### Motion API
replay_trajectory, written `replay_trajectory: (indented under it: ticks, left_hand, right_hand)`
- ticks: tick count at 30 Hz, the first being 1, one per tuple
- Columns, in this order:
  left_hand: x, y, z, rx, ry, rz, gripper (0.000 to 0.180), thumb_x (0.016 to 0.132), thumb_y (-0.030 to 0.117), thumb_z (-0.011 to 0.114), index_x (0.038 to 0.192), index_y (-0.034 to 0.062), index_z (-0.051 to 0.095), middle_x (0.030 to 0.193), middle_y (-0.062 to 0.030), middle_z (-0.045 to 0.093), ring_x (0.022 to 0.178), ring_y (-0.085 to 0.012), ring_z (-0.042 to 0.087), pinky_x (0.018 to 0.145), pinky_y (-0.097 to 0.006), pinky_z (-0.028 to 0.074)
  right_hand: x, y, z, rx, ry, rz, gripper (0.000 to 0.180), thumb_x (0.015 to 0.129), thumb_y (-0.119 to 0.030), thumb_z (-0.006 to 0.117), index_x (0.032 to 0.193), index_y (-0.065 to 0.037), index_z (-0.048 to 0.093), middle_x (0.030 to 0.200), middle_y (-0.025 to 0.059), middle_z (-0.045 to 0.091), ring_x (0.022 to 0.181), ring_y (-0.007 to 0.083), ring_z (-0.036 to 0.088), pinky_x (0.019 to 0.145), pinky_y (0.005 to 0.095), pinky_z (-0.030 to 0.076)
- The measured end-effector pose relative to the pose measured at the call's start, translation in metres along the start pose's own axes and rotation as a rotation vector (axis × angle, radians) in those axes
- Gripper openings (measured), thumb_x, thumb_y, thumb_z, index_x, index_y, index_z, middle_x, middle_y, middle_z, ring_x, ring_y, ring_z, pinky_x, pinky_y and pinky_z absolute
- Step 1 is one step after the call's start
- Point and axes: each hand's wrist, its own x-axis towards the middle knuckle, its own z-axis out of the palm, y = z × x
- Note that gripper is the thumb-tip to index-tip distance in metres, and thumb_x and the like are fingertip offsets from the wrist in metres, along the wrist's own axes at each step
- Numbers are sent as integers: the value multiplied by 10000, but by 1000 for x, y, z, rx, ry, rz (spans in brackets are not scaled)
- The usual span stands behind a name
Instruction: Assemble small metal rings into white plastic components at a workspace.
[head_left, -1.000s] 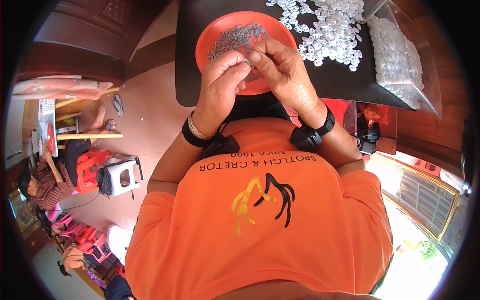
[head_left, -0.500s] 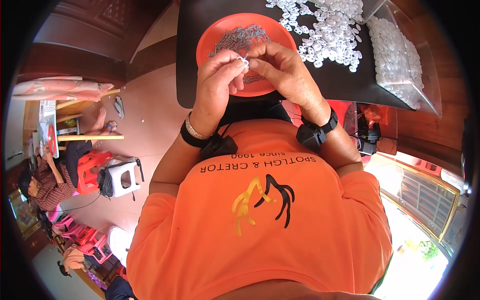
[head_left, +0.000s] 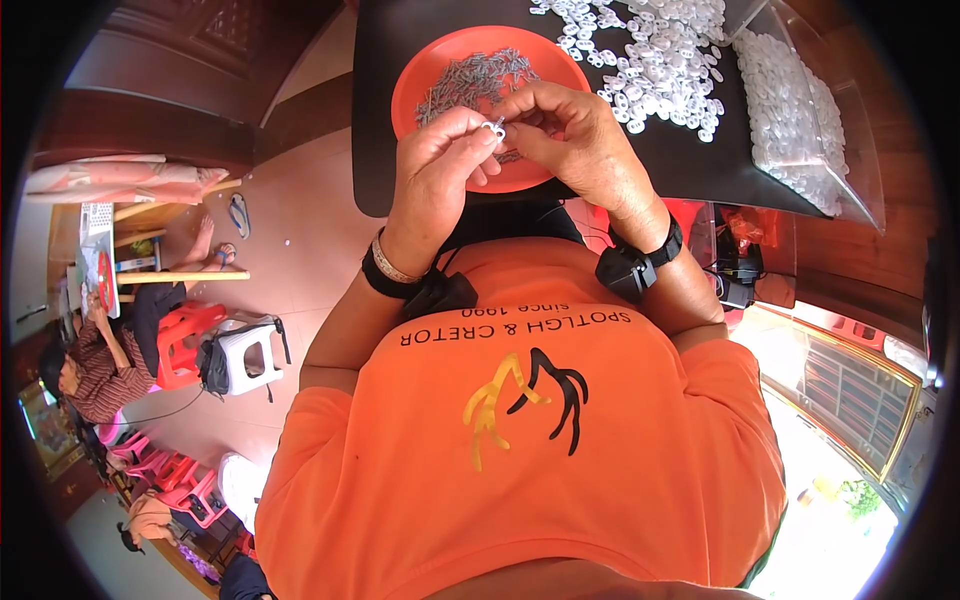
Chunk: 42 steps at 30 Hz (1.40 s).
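Upper centre of the frame: a small white piece (head_left: 493, 132) lies between your two hands, above the red plate (head_left: 562, 68). Your left hand (head_left: 438, 165) has its grip, thumb against forefinger, clamped on the piece from the left. Your right hand (head_left: 590, 150) comes in from the right, its fingertips drawn together just beside the piece; whether they pinch anything, you cannot tell here. Relative to the right grip, the piece lies immediately to the left. A short grey sliver shows at its upper edge; the piece's long axis is too small to read surely. Grey pins (head_left: 487, 74) fill the plate's upper part; loose white pieces (head_left: 662, 78) cover the desk (head_left: 376, 160) at upper right.
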Motion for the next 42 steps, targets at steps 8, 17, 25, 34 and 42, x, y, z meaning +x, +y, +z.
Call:
replay_trajectory:
  ticks: [8, 17, 25, 34, 42]
  left_hand:
    - [0, 5, -1, -15, 72, -90, 187, 885, 173, 537, 798, 10, 567, 678, -14, 543, 579, -58, 465, 525, -193, 362]
    - [0, 4, 0, -2, 44, -82, 180, 880, 160, 538, 782, 10, 551, 650, 0, 498, 552, -52, 415, 504, -203, 333]
    - [-1, 4, 1, 1, 59, -88, 172, 880, 147, 536, 777, 10, 547, 651, 0, 498, 550, -50, 413, 502, -202, 332]
    - [-1, 5, 3, 83, 62, -77, 209, 886, 179, 485, 727, 49, 525, 605, 23, 483, 526, -47, 417, 483, -202, 295]
    - [-2, 3, 3, 88, 49, -57, 200, 901, 180, 487, 759, 45, 530, 616, 28, 484, 538, -39, 412, 487, -194, 285]
  right_hand:
    - [5, 10, -6, 345, 163, 51, 138, 835, -31, 640, 970, -7, 658, 845, 28, 651, 787, 82, 595, 733, 211, 477]
    - [5, 10, -3, 388, 77, 114, 173, 853, -22, 619, 1023, 8, 639, 907, 53, 655, 778, 98, 597, 729, 232, 489]
    - [3, 9, -1, 358, 108, 105, 152, 848, -60, 633, 990, -15, 660, 846, 20, 648, 793, 79, 590, 745, 215, 478]
    - [3, 11, -1, 333, 75, 102, 165, 862, -2, 604, 1022, 3, 641, 967, 57, 654, 871, 116, 616, 793, 248, 508]
    - [2, 7, 2, 275, 85, 29, 151, 863, -9, 611, 1010, 10, 645, 924, 54, 661, 859, 108, 628, 787, 237, 515]
